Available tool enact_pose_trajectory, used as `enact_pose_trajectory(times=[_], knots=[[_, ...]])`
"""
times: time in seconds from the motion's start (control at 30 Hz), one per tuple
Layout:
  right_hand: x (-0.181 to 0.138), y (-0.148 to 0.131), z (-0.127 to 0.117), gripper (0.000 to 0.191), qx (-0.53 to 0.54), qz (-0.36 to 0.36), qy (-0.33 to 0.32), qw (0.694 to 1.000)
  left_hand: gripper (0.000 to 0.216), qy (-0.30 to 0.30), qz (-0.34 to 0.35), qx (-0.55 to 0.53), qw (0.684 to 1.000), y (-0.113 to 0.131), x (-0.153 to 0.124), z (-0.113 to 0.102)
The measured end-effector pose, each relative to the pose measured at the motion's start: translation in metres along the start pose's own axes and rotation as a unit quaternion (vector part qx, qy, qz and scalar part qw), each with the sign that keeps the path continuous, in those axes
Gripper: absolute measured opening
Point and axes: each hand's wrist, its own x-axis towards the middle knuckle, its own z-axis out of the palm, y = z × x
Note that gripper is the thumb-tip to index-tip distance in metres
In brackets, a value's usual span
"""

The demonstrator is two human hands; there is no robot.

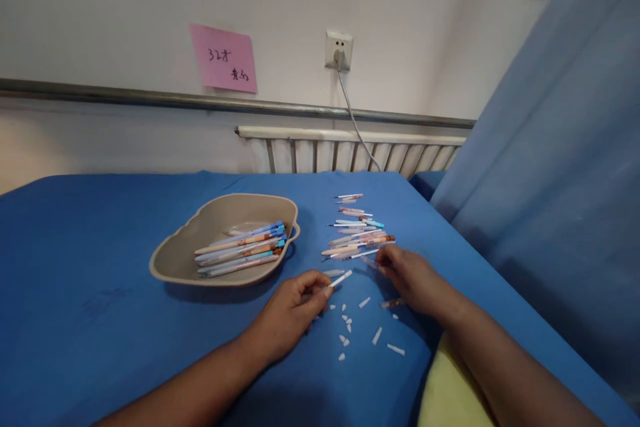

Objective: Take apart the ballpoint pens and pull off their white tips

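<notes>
My left hand (295,307) is closed around a slim white pen part (342,279) whose end sticks out past the fingertips. To the right, my right hand (407,277) pinches a see-through pinkish pen barrel (370,261), partly hidden by the fingers. Just beyond it lies a row of pen parts (357,240): pale barrels, thin refills, and pieces with orange or blue ends. Several small white tips (345,340) and longer white tubes (377,335) are scattered between my hands. Another printed clear barrel (393,303) rests under my right hand.
A beige basin (175,265) on the left holds several pens (245,250). Blue cloth (100,347) covers the table. Behind are a metal rail (150,96), a white radiator (320,135) and a plugged-in cable (349,100). A blue curtain (565,147) hangs at right.
</notes>
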Motion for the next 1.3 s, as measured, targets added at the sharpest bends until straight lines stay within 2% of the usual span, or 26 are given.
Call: enact_pose_trajectory(times=[0.07,0.13,0.3,0.53,0.77,1.0,1.1,1.17,1.3], knots=[[-0.005,-0.010,-0.002,0.010,0.074,-0.053,0.002,0.996,0.026,0.004,0.013,0.017,1.000,0.002,0.000,-0.001],[-0.010,-0.018,-0.005,0.012,0.105,-0.085,-0.010,0.991,0.025,0.004,0.022,0.034,0.999,0.003,-0.001,-0.002],[-0.016,-0.028,-0.009,0.013,0.142,-0.083,-0.043,0.986,0.024,0.010,0.038,0.064,0.997,0.004,-0.002,-0.002],[-0.011,-0.025,-0.010,0.013,0.138,-0.094,-0.013,0.986,0.026,0.032,0.064,0.083,0.994,0.002,-0.002,-0.004],[-0.012,-0.025,-0.012,0.014,0.126,-0.099,-0.010,0.987,0.024,0.016,0.087,0.128,0.988,0.005,-0.005,-0.004],[-0.013,-0.027,-0.012,0.015,0.121,-0.127,-0.026,0.984,0.023,-0.020,0.116,0.180,0.977,0.007,-0.007,-0.004],[-0.014,-0.030,-0.009,0.015,0.120,-0.149,-0.043,0.981,0.016,-0.041,0.116,0.187,0.975,0.006,-0.008,-0.002],[-0.015,-0.034,-0.006,0.015,0.122,-0.155,-0.054,0.979,0.013,-0.039,0.108,0.190,0.975,0.005,-0.009,0.000],[-0.018,-0.041,-0.003,0.017,0.126,-0.158,-0.060,0.977,0.020,-0.024,0.100,0.201,0.974,0.007,-0.013,0.003]])
